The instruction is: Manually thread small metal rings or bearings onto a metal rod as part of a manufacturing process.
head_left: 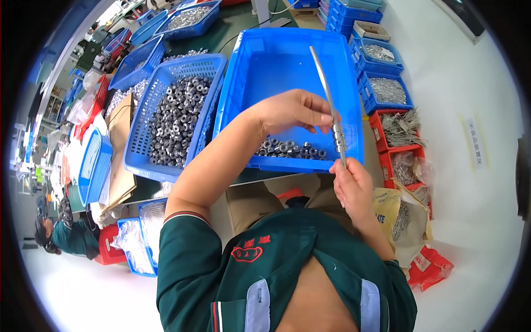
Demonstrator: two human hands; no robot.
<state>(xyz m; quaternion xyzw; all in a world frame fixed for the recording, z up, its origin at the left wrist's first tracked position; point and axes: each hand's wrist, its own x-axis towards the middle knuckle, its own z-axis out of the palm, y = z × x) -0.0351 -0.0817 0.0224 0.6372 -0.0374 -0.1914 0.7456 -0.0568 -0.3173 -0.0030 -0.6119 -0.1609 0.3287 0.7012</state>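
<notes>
My right hand (pixel 351 185) grips the lower end of a thin metal rod (pixel 326 88) that stands nearly upright over a big blue plastic bin (pixel 287 61). Several small metal nuts (pixel 338 137) are threaded on the rod just above that hand. My left hand (pixel 296 110) reaches across the bin, its fingertips pinched at the rod beside the stacked nuts; whether it holds a nut is hidden. A row of loose nuts (pixel 290 148) lies along the bin's near wall.
A blue mesh basket (pixel 160 94) full of grey nuts stands to the left. More blue bins and red boxes of metal parts (pixel 387 91) line the right side. Bags of parts (pixel 404 216) sit by my right elbow. A person (pixel 61 232) crouches at the lower left.
</notes>
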